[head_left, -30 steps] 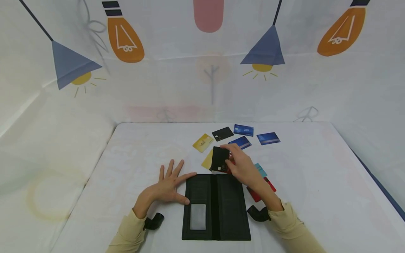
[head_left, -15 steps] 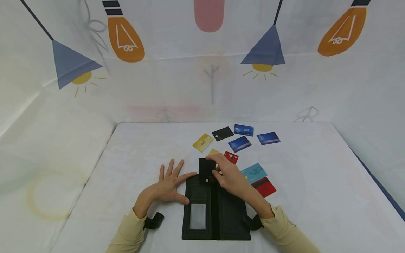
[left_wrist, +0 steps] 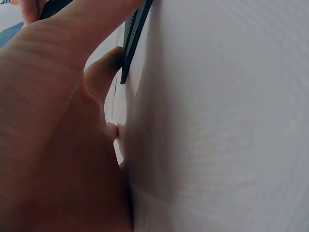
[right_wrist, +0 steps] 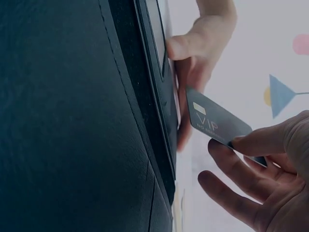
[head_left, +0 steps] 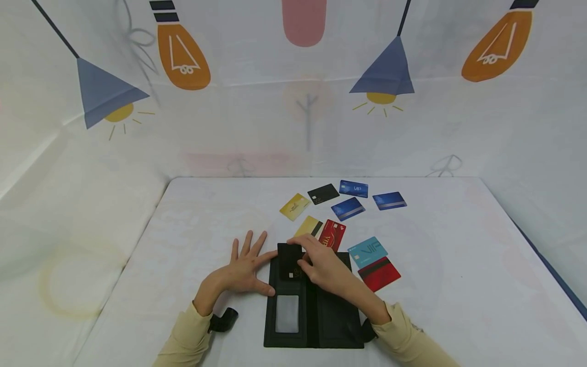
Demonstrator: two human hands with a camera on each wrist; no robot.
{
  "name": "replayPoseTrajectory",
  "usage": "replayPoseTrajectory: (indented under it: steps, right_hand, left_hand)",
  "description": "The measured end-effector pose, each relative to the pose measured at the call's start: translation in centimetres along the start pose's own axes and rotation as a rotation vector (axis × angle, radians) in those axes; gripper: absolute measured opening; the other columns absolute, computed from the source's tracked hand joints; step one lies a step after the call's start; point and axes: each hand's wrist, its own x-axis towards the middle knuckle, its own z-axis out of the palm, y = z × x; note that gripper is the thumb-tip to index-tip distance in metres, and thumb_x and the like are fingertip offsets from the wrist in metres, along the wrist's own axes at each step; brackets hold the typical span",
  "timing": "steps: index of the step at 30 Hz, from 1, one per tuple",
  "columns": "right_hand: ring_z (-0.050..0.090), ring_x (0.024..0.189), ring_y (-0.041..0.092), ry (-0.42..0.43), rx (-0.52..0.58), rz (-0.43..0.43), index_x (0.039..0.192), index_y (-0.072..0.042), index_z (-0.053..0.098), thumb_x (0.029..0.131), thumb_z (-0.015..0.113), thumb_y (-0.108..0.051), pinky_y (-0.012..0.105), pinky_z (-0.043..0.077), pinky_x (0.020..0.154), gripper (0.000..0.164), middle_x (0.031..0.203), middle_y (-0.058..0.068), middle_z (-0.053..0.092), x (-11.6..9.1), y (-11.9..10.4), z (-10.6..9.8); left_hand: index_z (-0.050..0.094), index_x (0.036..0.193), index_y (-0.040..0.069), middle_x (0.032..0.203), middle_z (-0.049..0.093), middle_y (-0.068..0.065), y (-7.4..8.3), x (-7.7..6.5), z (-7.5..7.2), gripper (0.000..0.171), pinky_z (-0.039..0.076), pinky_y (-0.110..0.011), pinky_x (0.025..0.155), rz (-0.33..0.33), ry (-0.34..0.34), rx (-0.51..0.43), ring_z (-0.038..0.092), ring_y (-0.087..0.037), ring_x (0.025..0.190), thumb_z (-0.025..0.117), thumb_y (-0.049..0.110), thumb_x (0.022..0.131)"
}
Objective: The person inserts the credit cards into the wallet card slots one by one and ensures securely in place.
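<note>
Pinching the black card point(head_left: 288, 259) between thumb and fingers of the right hand point(head_left: 318, 259), over the upper left of the unfolded wallet point(head_left: 338, 306); touching its left edge with the splayed left hand point(head_left: 245, 271). Apparently lining up for a slot; calling next, probably, for easing the near edge in.

Wallet point(head_left: 339, 313) & VIP card point(head_left: 287, 261) blk, sleeves point(head_left: 184, 334) beige.

Head view: wallet point(head_left: 312, 318) part-hidden at 12 o'clock by right hand point(head_left: 324, 264); pink print point(head_left: 304, 23), 12 o'clock, cropped.
</note>
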Motion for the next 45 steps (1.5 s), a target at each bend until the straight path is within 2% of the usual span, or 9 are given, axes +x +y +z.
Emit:
replayPoseTrajectory:
  steps: [12, 19, 29, 33, 36, 45]
  right_hand:
    - [0.061, 0.079, 0.005, -0.074, 0.032, 0.025, 0.133, -0.013, 0.052, 0.091, 0.068, 0.0, 0.018, 0.055, 0.077, 0.047, 0.125, 0.004, 0.056, -0.1, 0.0, 0.9]
    - [0.062, 0.079, 0.007, -0.08, -0.005, 0.02, 0.133, -0.009, 0.052, 0.089, 0.07, 0.001, 0.018, 0.055, 0.074, 0.048, 0.123, 0.006, 0.056, -0.2, 0.1, 1.2]
    - [0.058, 0.078, 0.009, -0.088, -0.059, 0.054, 0.133, -0.01, 0.053, 0.089, 0.072, -0.005, 0.018, 0.053, 0.069, 0.048, 0.119, 0.005, 0.056, -0.2, 0.3, 1.5]
    - [0.06, 0.089, 0.013, -0.092, -0.103, 0.059, 0.133, -0.011, 0.054, 0.09, 0.072, -0.009, 0.028, 0.057, 0.083, 0.047, 0.123, 0.005, 0.057, -0.2, 0.5, 1.5]
    - [0.061, 0.101, 0.017, -0.101, -0.122, 0.062, 0.134, -0.011, 0.054, 0.09, 0.072, -0.011, 0.036, 0.054, 0.095, 0.047, 0.125, 0.006, 0.058, -0.1, 0.7, 1.5]
    - [0.06, 0.108, 0.02, -0.155, -0.125, 0.089, 0.134, -0.01, 0.054, 0.091, 0.072, -0.013, 0.04, 0.051, 0.099, 0.047, 0.127, 0.007, 0.059, 0.0, 0.9, 1.4]
  left_hand:
    - [0.046, 0.148, 0.012, 0.167, -0.006, -0.012, 0.0, 0.3, 0.1, 0.096, -0.019, -0.065, 0.112, -0.007, 0.003, -0.005, -0.021, -0.041, 0.148, 0.081, 0.059, 0.072]
    - [0.045, 0.15, 0.014, 0.167, -0.006, -0.012, 0.0, 0.3, 0.1, 0.095, -0.018, -0.065, 0.112, -0.007, -0.001, -0.005, -0.021, -0.041, 0.148, 0.081, 0.058, 0.073]
    - [0.044, 0.15, 0.016, 0.167, -0.006, -0.011, -0.1, 0.3, 0.2, 0.096, -0.019, -0.065, 0.112, -0.013, 0.001, 0.007, -0.022, -0.04, 0.148, 0.08, 0.059, 0.072]
    - [0.044, 0.15, 0.016, 0.167, -0.006, -0.012, -0.2, 0.3, 0.3, 0.096, -0.018, -0.065, 0.112, -0.007, 0.006, 0.011, -0.021, -0.041, 0.148, 0.08, 0.059, 0.072]
    - [0.043, 0.151, 0.017, 0.167, -0.006, -0.012, -0.2, 0.3, 0.3, 0.096, -0.018, -0.065, 0.112, -0.004, 0.006, 0.012, -0.021, -0.041, 0.148, 0.08, 0.059, 0.073]
    - [0.042, 0.151, 0.02, 0.167, -0.006, -0.013, -0.2, 0.3, 0.3, 0.094, -0.019, -0.065, 0.111, -0.013, 0.011, -0.003, -0.022, -0.042, 0.148, 0.08, 0.057, 0.073]
